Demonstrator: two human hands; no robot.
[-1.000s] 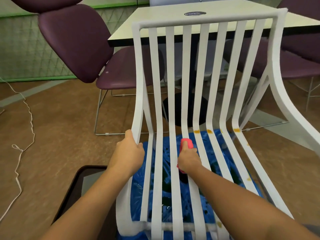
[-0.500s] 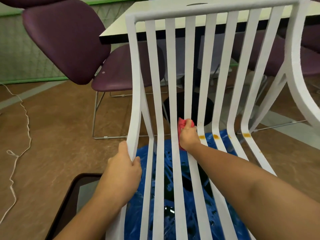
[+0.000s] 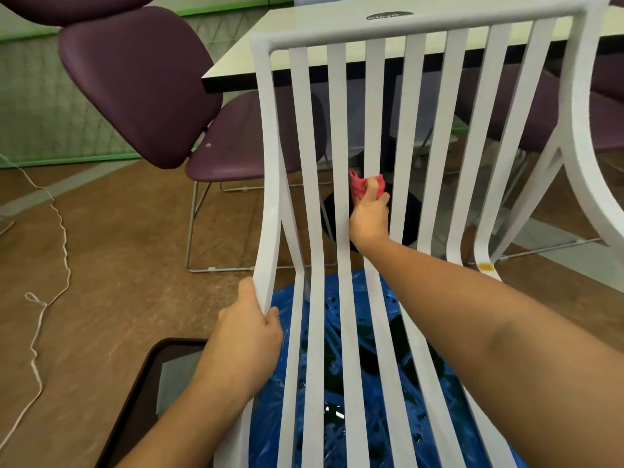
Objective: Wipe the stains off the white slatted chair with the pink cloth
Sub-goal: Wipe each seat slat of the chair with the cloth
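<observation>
Pink cloth, clutched in your right hand, meets a middle slat of the white slatted chair. Your left hand grips the chair's side rail.

Purple chair at upper left, metal legs on brown floor. Cream-topped table behind, with a black oval label. Second purple chair at right. White cord trails along the floor at left. Wet blue plastic sheet at the bottom centre, dark-rimmed tray beside it.
</observation>
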